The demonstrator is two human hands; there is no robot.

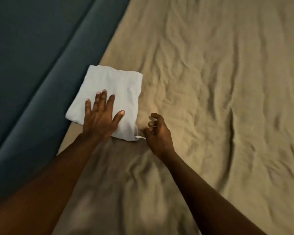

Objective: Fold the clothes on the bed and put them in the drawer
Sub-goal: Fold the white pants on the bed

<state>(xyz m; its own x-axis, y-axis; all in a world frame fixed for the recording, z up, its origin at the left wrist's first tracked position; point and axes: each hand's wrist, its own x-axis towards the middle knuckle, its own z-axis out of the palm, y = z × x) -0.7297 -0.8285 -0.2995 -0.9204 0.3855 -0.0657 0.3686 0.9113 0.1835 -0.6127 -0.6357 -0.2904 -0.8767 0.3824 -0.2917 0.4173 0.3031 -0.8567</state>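
Folded cloth (114, 82) lies at bed's (210, 99) 9 o'clock edge. Left hand (98, 119) presses it, fingers (101, 100) straight and spread. Right hand (157, 133), at cloth's 4 o'clock, curled, pinches its string (139, 137).

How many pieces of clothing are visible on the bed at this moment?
1. A folded white garment lies near the left edge of the bed sheet, under the flat left hand. Others may lie outside the view.

One folded garment (112, 85), two hands (left hand (98, 119), right hand (157, 131)), one tan sheet (210, 99)
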